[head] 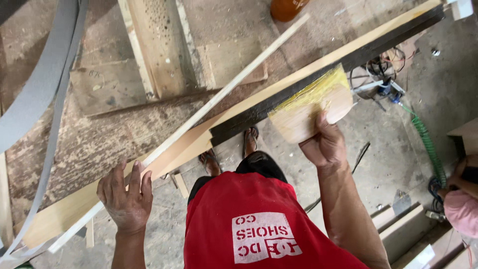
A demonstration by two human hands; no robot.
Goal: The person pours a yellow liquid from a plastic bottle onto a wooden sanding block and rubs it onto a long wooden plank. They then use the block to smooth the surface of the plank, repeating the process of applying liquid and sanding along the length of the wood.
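Fingers of the left hand (127, 197) lie spread and flat on top of a long pale wooden board (199, 137), pressing it down near its lower end without curling around it. A thin light strip (224, 89) runs along the board's upper edge, passing just under the fingertips. Fingers of the right hand (326, 144) are closed around a small flat wooden block (308, 109), thumb on its near face; the block's far edge is smeared with yellow glue and touches the board's dark side edge (318, 74).

The board lies slantwise across a worn, scarred workbench (99, 139), its far end reaching past the bench over the concrete floor (388, 159). On the bench behind it rest scrap wood pieces (164, 50) and an orange bottle (286, 7). A grey band (45, 84) curves down the left side. Beyond the right hand, tangled wires and a green coiled hose (428, 144) lie on the floor. Sandalled feet (251, 137) show under the board. Another person's arm (460, 189) enters at the right edge.
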